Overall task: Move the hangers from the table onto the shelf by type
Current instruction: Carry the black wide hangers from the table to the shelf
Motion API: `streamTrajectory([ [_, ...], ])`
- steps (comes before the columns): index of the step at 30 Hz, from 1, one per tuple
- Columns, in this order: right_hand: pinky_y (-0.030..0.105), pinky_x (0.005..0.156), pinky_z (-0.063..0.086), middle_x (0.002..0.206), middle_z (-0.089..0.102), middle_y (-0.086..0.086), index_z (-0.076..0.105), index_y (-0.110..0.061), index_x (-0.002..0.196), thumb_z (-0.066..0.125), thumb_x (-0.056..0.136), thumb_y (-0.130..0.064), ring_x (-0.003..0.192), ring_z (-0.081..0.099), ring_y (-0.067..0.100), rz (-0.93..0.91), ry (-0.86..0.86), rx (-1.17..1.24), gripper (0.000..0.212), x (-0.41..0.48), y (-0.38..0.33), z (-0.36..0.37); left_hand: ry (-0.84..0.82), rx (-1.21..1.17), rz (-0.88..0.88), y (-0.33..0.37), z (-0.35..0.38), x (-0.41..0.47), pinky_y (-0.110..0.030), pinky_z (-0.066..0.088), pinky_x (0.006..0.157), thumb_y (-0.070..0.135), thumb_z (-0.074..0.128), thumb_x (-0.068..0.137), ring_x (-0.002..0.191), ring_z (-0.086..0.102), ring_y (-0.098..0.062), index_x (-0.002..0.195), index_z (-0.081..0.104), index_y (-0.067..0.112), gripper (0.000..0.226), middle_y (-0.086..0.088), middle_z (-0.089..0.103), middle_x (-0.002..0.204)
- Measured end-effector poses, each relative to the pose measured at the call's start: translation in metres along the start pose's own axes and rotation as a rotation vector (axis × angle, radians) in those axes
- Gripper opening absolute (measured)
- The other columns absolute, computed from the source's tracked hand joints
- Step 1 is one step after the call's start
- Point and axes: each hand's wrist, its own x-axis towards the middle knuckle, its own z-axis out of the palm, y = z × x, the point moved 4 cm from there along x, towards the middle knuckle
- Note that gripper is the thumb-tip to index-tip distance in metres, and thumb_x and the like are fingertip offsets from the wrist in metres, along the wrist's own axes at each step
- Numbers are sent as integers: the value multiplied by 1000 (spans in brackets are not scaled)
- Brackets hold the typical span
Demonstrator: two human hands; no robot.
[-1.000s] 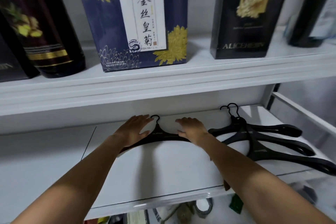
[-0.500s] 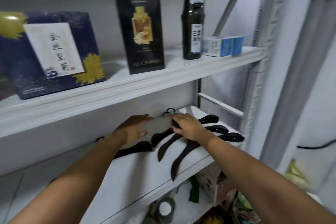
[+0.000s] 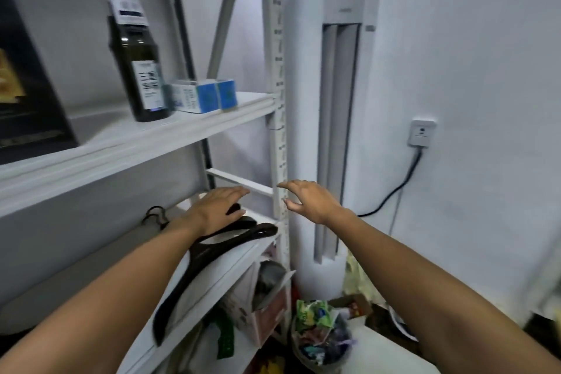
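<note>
The glossy black plastic hangers (image 3: 212,252) are stacked on the white metal shelf (image 3: 233,263), long axis running near-left to far-right. They are covered by the left hand (image 3: 217,206), its fingers flat and straight. The right hand (image 3: 309,199) is held just beyond their right ends, fingers spread, empty.

Left hand (image 3: 217,206) reaches forward palm down, right hand (image 3: 306,199) loosely spread.

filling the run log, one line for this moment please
left hand: open, over black broad-shouldered hangers on white metal shelf | right hand: open, holds nothing
</note>
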Motion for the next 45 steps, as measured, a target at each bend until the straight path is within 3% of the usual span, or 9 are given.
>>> streamTrajectory([
  [5, 35, 97, 41, 138, 53, 5, 45, -22, 141, 46, 98, -35, 119, 54, 26, 120, 26, -66, 45, -41, 68, -33, 30, 17, 172, 74, 1, 67, -33, 21, 116, 45, 43, 96, 140, 29, -17, 148, 25, 26, 59, 2, 31, 154],
  [25, 33, 94, 40, 140, 51, 1, 44, -25, 141, 43, 98, -39, 115, 55, 25, 594, 105, -278, 45, -239, 278, -141, -4, -80, 634, 378, 28, 228, -31, 14, 119, 43, 39, 98, 143, 23, -19, 149, 24, 27, 55, 4, 25, 156],
  [36, 35, 99, 41, 141, 51, 0, 44, -25, 141, 42, 98, -41, 119, 54, 25, 864, 89, -343, 46, -362, 324, -159, -71, -124, 912, 527, 68, 247, -34, 16, 119, 45, 38, 98, 143, 24, -18, 148, 25, 28, 55, 4, 26, 156],
  [45, 34, 99, 38, 137, 54, 4, 44, -23, 141, 43, 98, -40, 121, 53, 24, 1168, 89, -401, 47, -451, 336, -168, -122, -207, 1253, 654, 88, 241, -35, 21, 117, 40, 42, 98, 140, 31, -20, 147, 29, 23, 54, -1, 34, 152],
])
